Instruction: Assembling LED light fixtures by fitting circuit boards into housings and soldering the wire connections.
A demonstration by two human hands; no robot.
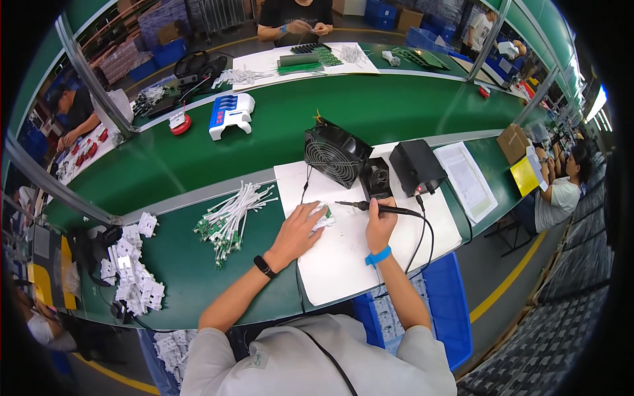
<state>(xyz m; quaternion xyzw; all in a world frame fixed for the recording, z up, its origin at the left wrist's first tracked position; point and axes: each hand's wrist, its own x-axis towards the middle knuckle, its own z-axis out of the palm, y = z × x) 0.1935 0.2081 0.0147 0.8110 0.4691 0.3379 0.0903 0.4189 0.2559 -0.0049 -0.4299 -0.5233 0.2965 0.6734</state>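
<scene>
My left hand (297, 230), with a black band at its wrist, holds a small white plastic housing (323, 223) down on the white sheet (347, 254). A bit of green circuit board shows at the housing; the fingers cover part of it. In my right hand (380, 228) is a soldering iron (399, 210), gripped like a pen. Its tip points left, just over the housing's right side; whether it touches cannot be made out. A blue strap circles the right wrist. Left of my left hand lies a bundle of white wires with green boards (231, 218).
Beyond my hands stand a black fan (335, 155), an iron stand (377, 178) and a black power unit (418, 166). White housings (132, 267) pile up at the left. A blue bin (449, 310) sits below the bench's right. Across the green belt (284, 122), a person works.
</scene>
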